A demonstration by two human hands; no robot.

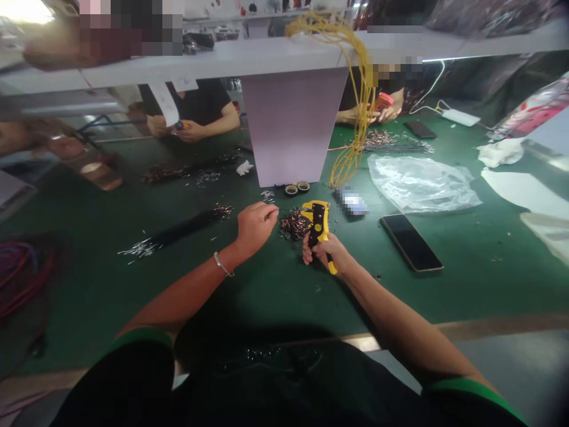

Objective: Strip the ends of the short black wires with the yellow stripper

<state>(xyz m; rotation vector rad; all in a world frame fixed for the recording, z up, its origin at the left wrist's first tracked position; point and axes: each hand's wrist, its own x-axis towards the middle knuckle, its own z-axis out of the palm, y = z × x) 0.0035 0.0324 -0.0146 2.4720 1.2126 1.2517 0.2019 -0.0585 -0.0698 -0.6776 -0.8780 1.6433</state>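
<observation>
My right hand (326, 252) is wrapped round the handles of a yellow and black wire stripper (319, 222), its head pointing up and away from me. Left of the tool, my left hand (258, 225) is closed with thumb and fingers pressed together; what it pinches, if anything, is too small to make out. Between the hands lies a pile of short dark wire pieces with copper ends (293, 225). A long bundle of black wires (178, 231) with bare tips rests on the green table (267, 302) to the left.
A phone (412, 243) and a clear plastic bag (422, 182) lie at right. Two tape rolls (297, 188) sit before an upright panel (293, 127). Yellow wires (362, 101) hang from the shelf (213, 59). Red cables (22, 279) are far left. People's hands work across the table.
</observation>
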